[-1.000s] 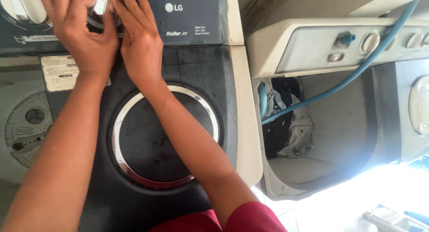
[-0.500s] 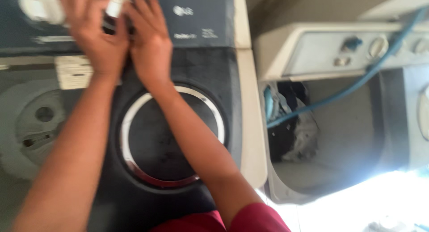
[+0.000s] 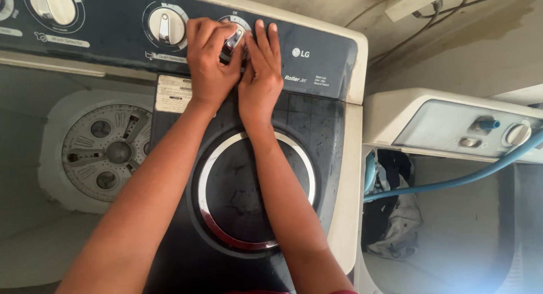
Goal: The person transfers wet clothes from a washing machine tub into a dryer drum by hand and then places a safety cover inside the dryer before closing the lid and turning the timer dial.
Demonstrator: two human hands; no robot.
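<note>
My left hand (image 3: 210, 65) and my right hand (image 3: 261, 76) meet at the rightmost dial knob (image 3: 233, 40) on the dark control panel (image 3: 322, 62) of a twin-tub washing machine. The left hand's fingers curl around the white and chrome knob and cover most of it. My right hand lies flat against the panel, fingers straight, pressed to the knob's right side. Both forearms stretch over the dark spin lid (image 3: 325, 130) with its chrome ring (image 3: 308, 178).
Left of the lid, the wash tub stands open and its grey pulsator (image 3: 107, 152) shows. Two more dials (image 3: 167, 25) (image 3: 54, 5) sit on the panel. At right stands a second white machine (image 3: 430, 121) with a blue hose (image 3: 452, 182) and clothes (image 3: 390, 220) inside.
The view has shifted, so more of the panel and the open tub show. Both hands stay at the same knob, the left hand's fingers curled more tightly around it.
</note>
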